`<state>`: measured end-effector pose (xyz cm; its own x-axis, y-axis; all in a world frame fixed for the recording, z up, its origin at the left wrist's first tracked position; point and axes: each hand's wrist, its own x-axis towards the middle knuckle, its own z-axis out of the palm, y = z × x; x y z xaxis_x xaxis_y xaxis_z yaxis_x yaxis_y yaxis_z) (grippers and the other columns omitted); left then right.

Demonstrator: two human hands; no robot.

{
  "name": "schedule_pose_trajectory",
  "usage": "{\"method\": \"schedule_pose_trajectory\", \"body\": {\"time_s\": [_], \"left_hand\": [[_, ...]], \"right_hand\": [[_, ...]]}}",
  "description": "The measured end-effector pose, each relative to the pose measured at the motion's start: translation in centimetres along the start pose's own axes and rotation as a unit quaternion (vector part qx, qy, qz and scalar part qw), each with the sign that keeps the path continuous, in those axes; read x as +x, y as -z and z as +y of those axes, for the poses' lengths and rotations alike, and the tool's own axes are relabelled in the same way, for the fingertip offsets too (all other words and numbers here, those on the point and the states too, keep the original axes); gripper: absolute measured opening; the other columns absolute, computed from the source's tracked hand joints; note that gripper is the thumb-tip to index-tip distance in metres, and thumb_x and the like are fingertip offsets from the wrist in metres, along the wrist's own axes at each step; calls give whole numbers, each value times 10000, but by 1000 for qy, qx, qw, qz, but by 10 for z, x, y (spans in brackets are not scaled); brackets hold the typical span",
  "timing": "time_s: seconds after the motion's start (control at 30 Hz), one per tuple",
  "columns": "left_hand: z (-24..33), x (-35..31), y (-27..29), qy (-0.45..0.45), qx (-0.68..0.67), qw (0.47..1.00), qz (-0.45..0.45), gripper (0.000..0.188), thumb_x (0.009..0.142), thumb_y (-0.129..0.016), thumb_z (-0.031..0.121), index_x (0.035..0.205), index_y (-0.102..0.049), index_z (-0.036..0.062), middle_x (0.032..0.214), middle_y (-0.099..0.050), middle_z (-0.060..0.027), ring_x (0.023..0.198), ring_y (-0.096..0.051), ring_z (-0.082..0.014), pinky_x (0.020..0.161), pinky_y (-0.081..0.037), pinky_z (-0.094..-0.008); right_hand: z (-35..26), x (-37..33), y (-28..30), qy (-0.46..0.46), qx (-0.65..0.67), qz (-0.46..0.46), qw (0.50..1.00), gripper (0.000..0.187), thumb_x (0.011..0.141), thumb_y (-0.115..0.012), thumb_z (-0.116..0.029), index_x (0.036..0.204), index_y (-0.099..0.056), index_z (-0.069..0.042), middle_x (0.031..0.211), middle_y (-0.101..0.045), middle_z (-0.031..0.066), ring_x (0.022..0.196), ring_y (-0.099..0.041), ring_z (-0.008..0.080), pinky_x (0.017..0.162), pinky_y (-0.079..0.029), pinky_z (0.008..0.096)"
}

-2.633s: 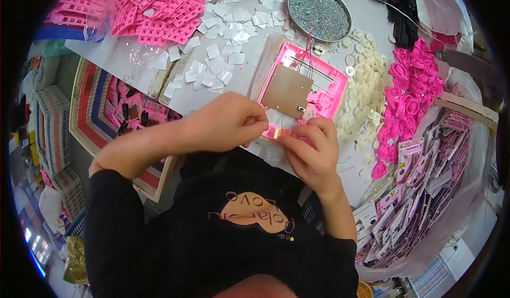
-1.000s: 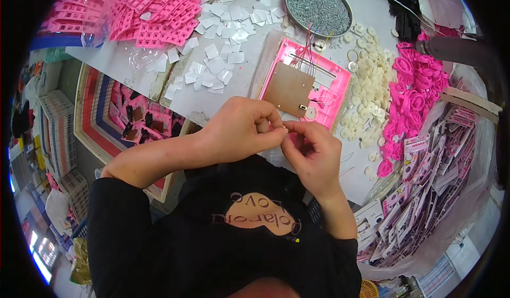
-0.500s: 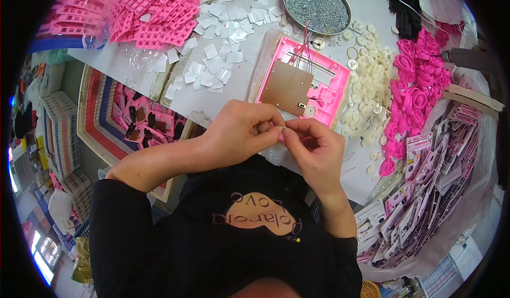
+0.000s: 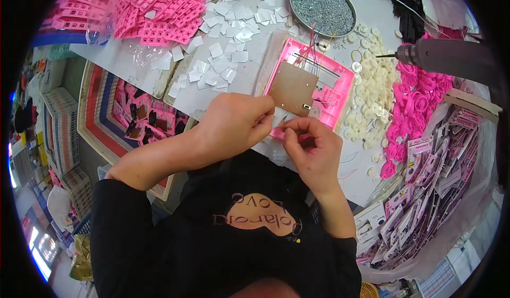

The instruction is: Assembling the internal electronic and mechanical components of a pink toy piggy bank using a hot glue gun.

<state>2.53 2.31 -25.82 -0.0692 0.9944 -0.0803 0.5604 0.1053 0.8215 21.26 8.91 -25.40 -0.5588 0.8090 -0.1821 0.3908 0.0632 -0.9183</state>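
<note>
- The fingers (image 4: 268,118) of the left hand (image 4: 234,122) are pinched shut on a small white square piece (image 4: 280,116); the fingers of the right hand (image 4: 313,146) are curled in and closed against the same piece from below; both hands meet just at the near edge of the pink frame (image 4: 340,93)
- The pink frame lies flat on the surface (image 4: 196,98) right beyond the fingertips; a brown circuit board (image 4: 291,89) sits inside it with thin red wires (image 4: 311,45) running off its far side; as a judgement, the board is already seated and wired, while the small piece is not yet laid down, so the work on this frame looks partly done
- Many more white squares (image 4: 228,59) lie scattered to the far left of the frame; a round tin of grey screws (image 4: 322,1) stands beyond it; cream round discs (image 4: 374,80) and pink ring parts (image 4: 419,101) crowd its right side; these loose stocks suggest much is left
- A power drill (image 4: 451,56) reaches in from the right, its bit near the discs; pink moulded trays (image 4: 154,3) pile at far left
- Open room is scant: a bare strip of surface left of the frame; the near edge of the surface runs just under the wrists, so the hands work close over it
</note>
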Motion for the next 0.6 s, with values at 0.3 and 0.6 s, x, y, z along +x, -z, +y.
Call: {"method": "schedule_pose_trajectory", "body": {"time_s": [0.3, 0.6], "left_hand": [[13, 25, 18, 177, -194, 952, -155, 172, 926, -666, 115, 1000, -651, -40, 761, -682, -63, 673, -654, -102, 564, -510, -262], [7, 39, 33, 126, -138, 966, -177, 193, 834, -784, 100, 893, -664, -40, 759, -687, -43, 657, -644, -61, 578, -488, -211]], "right_hand": [[5, 1, -5, 164, -108, 29, 980, 129, 777, -726, -9, 887, -663, -25, 772, -650, 88, 630, -601, 232, 546, -466, 337], [8, -1, -1, 231, -136, 34, 963, 178, 761, -744, 8, 922, -682, -32, 881, -701, 86, 728, -630, 246, 641, -499, 332]]}}
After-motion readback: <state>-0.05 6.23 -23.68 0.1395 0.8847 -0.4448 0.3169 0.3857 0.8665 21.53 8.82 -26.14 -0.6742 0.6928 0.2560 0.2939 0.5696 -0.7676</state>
